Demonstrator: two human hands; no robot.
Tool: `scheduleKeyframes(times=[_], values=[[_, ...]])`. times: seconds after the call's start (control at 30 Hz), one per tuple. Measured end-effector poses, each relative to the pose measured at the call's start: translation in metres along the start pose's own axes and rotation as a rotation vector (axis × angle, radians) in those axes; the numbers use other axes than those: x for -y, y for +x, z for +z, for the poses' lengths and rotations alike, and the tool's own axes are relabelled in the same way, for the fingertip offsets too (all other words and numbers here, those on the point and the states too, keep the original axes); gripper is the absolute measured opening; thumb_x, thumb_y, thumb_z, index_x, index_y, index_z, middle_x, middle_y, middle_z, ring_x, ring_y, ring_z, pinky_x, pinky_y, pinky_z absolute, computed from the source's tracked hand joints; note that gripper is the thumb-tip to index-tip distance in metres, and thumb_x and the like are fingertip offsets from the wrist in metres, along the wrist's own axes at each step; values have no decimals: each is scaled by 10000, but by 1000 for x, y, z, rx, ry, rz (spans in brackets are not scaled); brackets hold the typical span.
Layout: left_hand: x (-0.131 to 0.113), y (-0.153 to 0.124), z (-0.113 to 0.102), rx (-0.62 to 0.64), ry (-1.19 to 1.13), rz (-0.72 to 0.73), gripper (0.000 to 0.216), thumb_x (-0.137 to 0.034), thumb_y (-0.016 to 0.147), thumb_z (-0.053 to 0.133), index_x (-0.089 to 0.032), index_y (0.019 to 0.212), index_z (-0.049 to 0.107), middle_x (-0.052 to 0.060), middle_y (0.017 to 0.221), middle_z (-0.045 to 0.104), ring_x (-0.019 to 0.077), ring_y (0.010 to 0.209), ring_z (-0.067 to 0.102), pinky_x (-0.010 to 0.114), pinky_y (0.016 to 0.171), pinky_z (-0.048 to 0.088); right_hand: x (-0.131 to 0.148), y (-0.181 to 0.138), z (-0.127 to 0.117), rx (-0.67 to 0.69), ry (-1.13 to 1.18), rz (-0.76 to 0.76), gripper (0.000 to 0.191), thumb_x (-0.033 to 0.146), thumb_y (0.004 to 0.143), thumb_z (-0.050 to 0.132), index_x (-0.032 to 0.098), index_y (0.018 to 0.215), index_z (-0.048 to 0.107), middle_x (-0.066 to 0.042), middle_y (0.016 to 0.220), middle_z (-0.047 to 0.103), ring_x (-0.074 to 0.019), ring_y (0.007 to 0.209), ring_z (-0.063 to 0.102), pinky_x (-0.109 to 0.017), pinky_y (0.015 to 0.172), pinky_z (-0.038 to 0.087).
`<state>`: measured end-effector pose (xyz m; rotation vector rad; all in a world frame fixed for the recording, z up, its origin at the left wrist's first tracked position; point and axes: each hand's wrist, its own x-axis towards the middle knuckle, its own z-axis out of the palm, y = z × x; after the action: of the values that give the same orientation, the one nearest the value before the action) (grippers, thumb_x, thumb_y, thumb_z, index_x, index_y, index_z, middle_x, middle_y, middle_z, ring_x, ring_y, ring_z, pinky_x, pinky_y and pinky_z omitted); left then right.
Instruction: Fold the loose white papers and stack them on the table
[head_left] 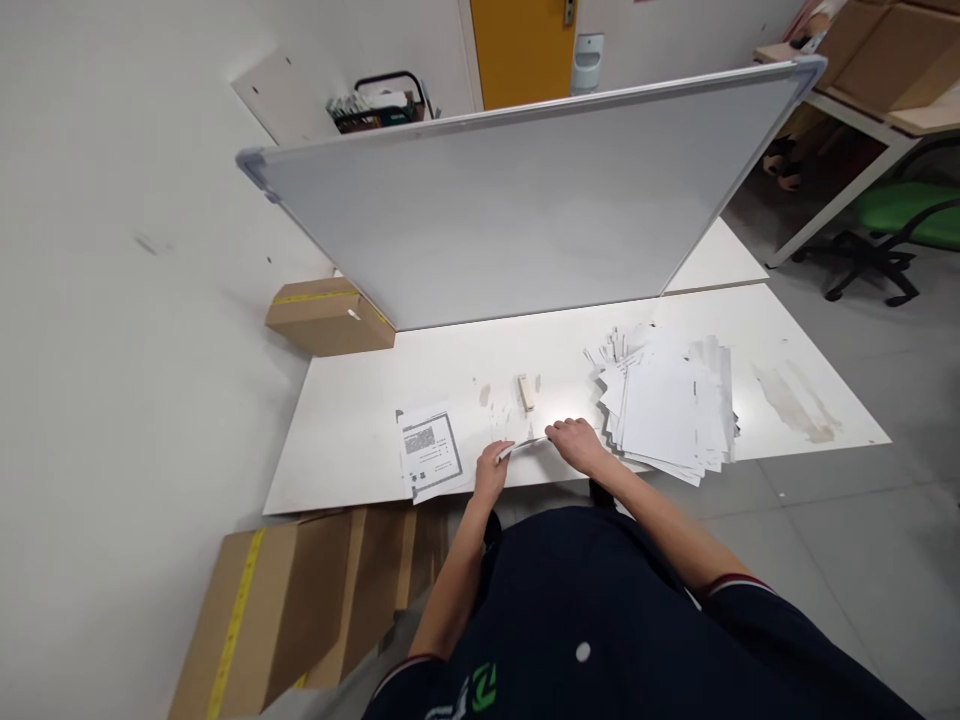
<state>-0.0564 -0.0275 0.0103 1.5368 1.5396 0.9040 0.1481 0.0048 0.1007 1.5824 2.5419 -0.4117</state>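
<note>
My left hand (491,472) and right hand (574,443) are a short way apart, both closed on the same piece of white paper (527,444), held between them over the front edge of a white bench (341,425), near the middle of that edge. The left fingers pinch 1 end, the right fingers the other. From my remote view the paper shows nearly edge-on, so I cannot tell whether it is folded, or 1 sheet or several.

I judge it light and limp across its face, stiffer along any fold, easy to crease and likely to slip if there are loose layers. I favour a soft pinch with thumb and fingers at the 2 opposite ends, pulling just enough to keep it flat; a hard squeeze could dent it.

Just beside the left hand, a printed sheet (429,452) lies by the front edge. Toward the right corners, an untidy stack of papers (660,410) spreads from near the back edge to the front, some corners overhanging. Between them, a small pale block (526,393) rests farther in, and a whiteboard (480,220) stands along the back edge.
</note>
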Motion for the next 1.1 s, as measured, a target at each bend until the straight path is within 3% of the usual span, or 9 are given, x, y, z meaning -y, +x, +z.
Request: scheduleKeyframes(times=[0.1,0.2,0.3,0.47,0.63,0.73,0.87,1.1], values=[[-15,6,-5,-41,-30,-56,230,-345,760,498,-216,887,640,55,970,625,193,968,542,355,868,401,-12,-2,3,-71,141,40,179,189,841,380,182,892,551,-96,807,608,-191,763,537,-284,655,317],[-23,11,-7,-91,-53,-120,272,-377,756,499,-197,917,625,65,943,630,191,937,554,344,848,403,-31,-3,18,-98,389,207,166,251,820,415,190,856,565,-70,781,617,-184,723,546,-262,607,335],[-19,11,-5,-76,-54,-195,319,-384,758,494,-196,995,594,73,934,631,191,918,561,344,829,407,-52,-6,46,-8,754,388,111,249,732,507,174,760,584,-54,763,629,-178,703,563,-244,577,375],[-11,8,2,-46,-1,-277,325,-369,768,478,-179,1011,581,100,985,616,204,938,555,351,820,410,-69,-16,93,106,1236,619,192,296,708,524,156,824,585,-66,811,655,-170,687,609,-233,544,448],[-12,16,8,-13,46,-252,312,-300,778,462,-179,1051,555,102,1028,598,212,984,533,360,853,391,-74,-13,113,77,1341,699,228,304,699,532,145,856,578,-88,872,656,-176,727,625,-231,558,478],[-13,26,11,28,83,-229,345,-253,766,474,-197,1103,522,92,1042,590,215,1008,521,370,876,374,-76,-8,114,59,1370,720,226,299,696,532,141,852,572,-97,887,655,-177,725,625,-230,560,485],[-19,43,19,141,128,-192,469,-211,763,466,-224,1229,415,96,1220,483,229,1119,440,379,924,327,-76,-1,113,12,1394,716,216,285,690,532,143,849,566,-97,868,657,-168,695,623,-231,564,487],[-26,58,27,215,194,-268,556,-205,754,465,-224,1292,325,107,1296,403,251,1182,368,381,939,297,-76,-3,113,48,1384,709,195,268,662,553,147,811,587,-94,832,662,-185,674,623,-252,548,487]])
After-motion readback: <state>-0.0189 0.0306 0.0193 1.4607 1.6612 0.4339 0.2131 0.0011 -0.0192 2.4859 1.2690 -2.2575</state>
